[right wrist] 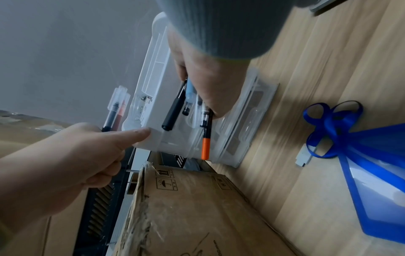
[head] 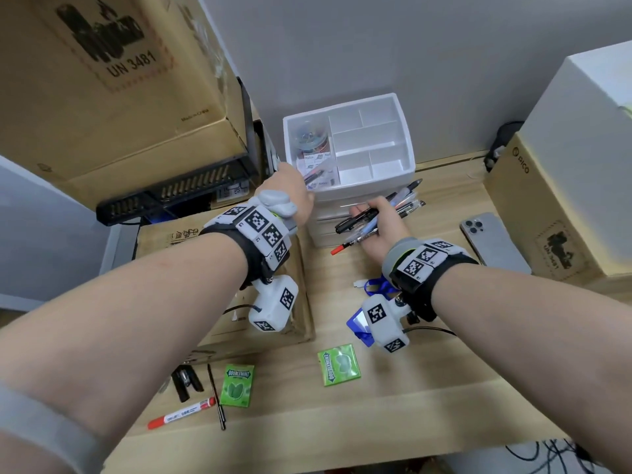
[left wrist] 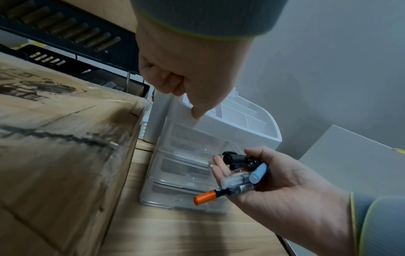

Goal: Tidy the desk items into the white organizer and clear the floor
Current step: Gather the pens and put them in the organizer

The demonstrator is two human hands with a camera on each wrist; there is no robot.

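Note:
The white organizer (head: 407,138) stands at the back of the wooden desk, with an open compartment tray on top and clear drawers below. My left hand (head: 290,186) is at its front left corner, thumb on the rim (left wrist: 198,112), and grips two clear-capped pens (right wrist: 116,110), one black and one red, over the left compartment. That compartment holds tape rolls and labels (head: 313,142). My right hand (head: 379,227), palm up in front of the drawers, holds a bundle of several pens (head: 369,217), one with an orange cap (left wrist: 205,199).
On the desk's near part lie two green gum packs (head: 236,384) (head: 338,364), a red marker (head: 181,413), a thin black pen (head: 216,396), black clips (head: 186,379), a blue lanyard badge (right wrist: 361,164) and a phone (head: 492,241). Cardboard boxes (head: 113,97) flank both sides.

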